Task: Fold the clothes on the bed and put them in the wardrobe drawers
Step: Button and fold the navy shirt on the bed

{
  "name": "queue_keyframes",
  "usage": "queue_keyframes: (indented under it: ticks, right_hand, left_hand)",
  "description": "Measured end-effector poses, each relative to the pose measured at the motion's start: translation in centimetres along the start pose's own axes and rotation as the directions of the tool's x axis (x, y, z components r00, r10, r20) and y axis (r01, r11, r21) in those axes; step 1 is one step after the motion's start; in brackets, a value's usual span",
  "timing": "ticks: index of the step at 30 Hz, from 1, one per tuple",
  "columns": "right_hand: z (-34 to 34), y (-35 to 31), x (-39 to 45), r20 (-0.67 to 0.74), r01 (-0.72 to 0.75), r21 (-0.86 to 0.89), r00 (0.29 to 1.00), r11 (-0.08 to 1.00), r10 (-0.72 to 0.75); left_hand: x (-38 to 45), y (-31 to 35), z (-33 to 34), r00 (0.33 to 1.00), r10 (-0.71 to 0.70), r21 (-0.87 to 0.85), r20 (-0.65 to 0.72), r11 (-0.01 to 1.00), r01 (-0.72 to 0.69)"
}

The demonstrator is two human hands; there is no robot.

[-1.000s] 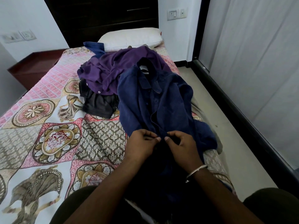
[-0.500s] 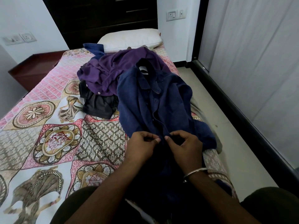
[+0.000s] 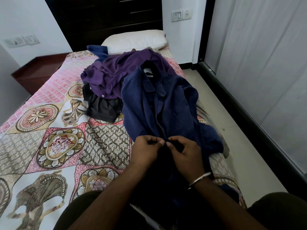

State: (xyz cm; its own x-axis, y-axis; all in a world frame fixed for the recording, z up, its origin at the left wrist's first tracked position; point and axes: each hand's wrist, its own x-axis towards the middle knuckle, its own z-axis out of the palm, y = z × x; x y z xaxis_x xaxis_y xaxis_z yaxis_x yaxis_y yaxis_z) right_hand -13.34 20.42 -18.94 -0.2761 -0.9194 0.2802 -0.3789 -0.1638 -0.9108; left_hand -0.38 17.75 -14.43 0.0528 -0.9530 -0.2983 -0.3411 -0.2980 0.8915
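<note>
White pillow (image 3: pixel 134 41) at bed head, against dark headboard. Patterned pink bedspread (image 3: pixel 54 143), elephant motifs. Red-brown side table (image 3: pixel 38 70) left of bed. Switch plate (image 3: pixel 181 14) on far wall, another (image 3: pixel 21 41) on left wall. Pale curtain (image 3: pixel 265 55) at right.

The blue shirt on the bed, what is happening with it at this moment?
A person sits at the bed with the navy blue shirt spread out, collar away from them. The left hand and the right hand pinch the shirt's front opening low down, apparently doing up a button. It is not yet folded. Behind it a purple garment and a black garment lie in an unfolded heap near the white pillow.
</note>
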Motion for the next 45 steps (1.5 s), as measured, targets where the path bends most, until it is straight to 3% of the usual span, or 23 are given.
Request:
queue_keyframes:
  ticks: [10, 13, 15, 22, 26, 30, 34, 45]
  right_hand:
    - [0.3, -0.1, -0.1, 0.038, -0.012, 0.212, 0.999, 0.977, 0.004]
    - [-0.1, -0.3, 0.2, 0.148, -0.133, 0.455, 0.986, 0.881, 0.073]
    - [-0.4, -0.3, 0.5, 0.210, -0.220, 0.523, 0.970, 0.824, 0.126]
    - [0.0, 0.1, -0.1, 0.180, -0.041, 0.277, 0.984, 0.960, -0.010]
    - [-0.1, 0.2, -0.1, 0.179, -0.104, 0.356, 0.983, 0.929, 0.042]
    - [-0.2, 0.0, -0.1, 0.128, -0.079, 0.340, 0.991, 0.937, 0.037]
    - [0.0, -0.1, 0.0, 0.085, -0.154, 0.321, 0.987, 0.934, 0.134]
    - [0.1, 0.2, 0.0, 0.129, -0.198, 0.261, 0.977, 0.945, 0.169]
  left_hand:
    - [-0.2, 0.0, -0.2, 0.998, -0.056, -0.162, 0.003, 0.985, 0.056]
    - [-0.5, 0.5, 0.0, 0.996, -0.089, -0.282, 0.031, 0.955, 0.094]
    - [-0.6, 0.8, 0.1, 0.990, -0.132, -0.362, 0.049, 0.922, 0.141]
    - [-1.4, 1.6, -0.2, 0.975, -0.173, -0.419, 0.137, 0.882, 0.215]
    - [-1.5, 1.9, -0.3, 0.969, -0.206, -0.461, 0.137, 0.853, 0.246]
    - [-1.5, 2.0, -0.3, 0.970, -0.214, -0.456, 0.112, 0.856, 0.242]
    - [-1.6, 1.8, -0.1, 0.968, -0.225, -0.381, 0.110, 0.890, 0.250]
    - [-1.7, 2.0, -0.3, 0.953, -0.264, -0.242, 0.150, 0.924, 0.295]
